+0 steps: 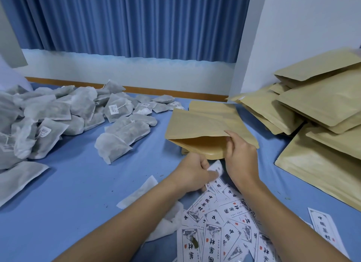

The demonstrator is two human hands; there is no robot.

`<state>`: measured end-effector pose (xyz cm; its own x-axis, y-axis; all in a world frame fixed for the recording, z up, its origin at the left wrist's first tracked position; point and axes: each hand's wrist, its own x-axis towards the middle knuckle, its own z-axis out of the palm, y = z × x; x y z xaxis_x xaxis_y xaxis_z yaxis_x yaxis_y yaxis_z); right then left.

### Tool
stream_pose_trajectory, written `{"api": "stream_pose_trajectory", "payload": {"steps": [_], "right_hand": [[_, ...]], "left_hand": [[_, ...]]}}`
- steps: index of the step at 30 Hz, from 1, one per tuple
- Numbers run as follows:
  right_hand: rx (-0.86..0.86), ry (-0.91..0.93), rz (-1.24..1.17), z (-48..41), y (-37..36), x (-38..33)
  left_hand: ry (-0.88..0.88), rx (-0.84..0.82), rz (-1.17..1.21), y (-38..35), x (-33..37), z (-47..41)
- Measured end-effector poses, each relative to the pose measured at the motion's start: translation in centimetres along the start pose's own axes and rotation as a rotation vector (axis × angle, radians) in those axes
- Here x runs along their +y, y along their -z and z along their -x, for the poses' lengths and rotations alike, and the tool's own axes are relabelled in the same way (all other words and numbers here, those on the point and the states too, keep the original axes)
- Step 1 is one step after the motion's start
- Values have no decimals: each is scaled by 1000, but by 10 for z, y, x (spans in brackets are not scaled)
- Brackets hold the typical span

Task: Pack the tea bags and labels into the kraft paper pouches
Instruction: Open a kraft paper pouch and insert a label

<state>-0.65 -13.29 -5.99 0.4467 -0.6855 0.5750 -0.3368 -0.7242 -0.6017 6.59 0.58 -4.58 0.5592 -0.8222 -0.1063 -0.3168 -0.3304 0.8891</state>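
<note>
The far side is being closed off by a blue pleated curtain (pixel 127 21) above a white wall (pixel 136 72) and a wooden skirting strip (pixel 156 91). Everything is being carried by a blue cloth-covered surface (pixel 78 183).

At the right, at least nine flat kraft paper pouches (pixel 322 105) are being kept in a loose, overlapping pile. At the left, grey-white mesh tea bags (pixel 48 113) are being kept in a heap. There seem to be well over twenty, though the overlap prevents an exact count. Near the bottom, about fifteen white printed labels (pixel 224 232) are being left fanned out, with one more label (pixel 324 228) lying apart to the right.

One open kraft pouch (pixel 205 125) is being held above the surface at the centre. Its mouth is being gripped at the right edge by the right hand (pixel 242 156). Just below the mouth, a single white label (pixel 215 169) is being pinched by the curled fingers of the left hand (pixel 193 174).
</note>
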Motion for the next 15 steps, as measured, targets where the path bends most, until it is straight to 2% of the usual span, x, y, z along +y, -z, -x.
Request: {"api": "stream_pose_trajectory", "payload": {"steps": [3, 8, 13, 15], "right_hand": [[7, -6, -12, 0, -1, 1], [21, 4, -7, 0, -2, 0], [44, 36, 13, 1, -2, -3], [53, 56, 20, 3, -3, -6]], "left_hand": [[10, 70, 219, 7, 5, -1], [59, 37, 615, 13, 14, 0], [218, 92, 871, 15, 23, -7], [259, 134, 1068, 11, 28, -14]]}}
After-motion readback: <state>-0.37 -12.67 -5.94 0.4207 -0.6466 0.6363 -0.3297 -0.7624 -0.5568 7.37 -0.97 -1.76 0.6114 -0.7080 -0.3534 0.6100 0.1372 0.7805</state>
